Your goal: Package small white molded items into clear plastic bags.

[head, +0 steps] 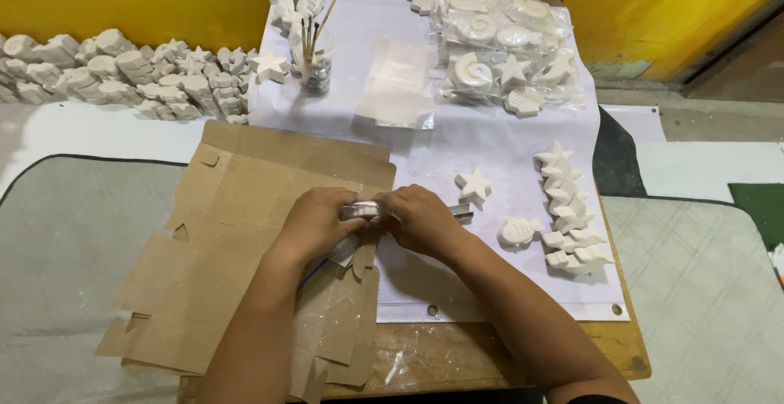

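Lying flat over the table's left part, the unfolded cardboard sheet (245, 249) serves as the landmark; beyond its far left corner white plaster figures (122, 73) pile along the yellow wall. At its right edge the left hand (314, 223) curls its fingers around a small white piece (362, 209), which the right hand (420, 218) pinches from the other side; the piece's shape is mostly hidden. Right of the cardboard lie a plaster star (474, 184), a plaster fish (520, 231) and a stacked row of casts (572, 208).
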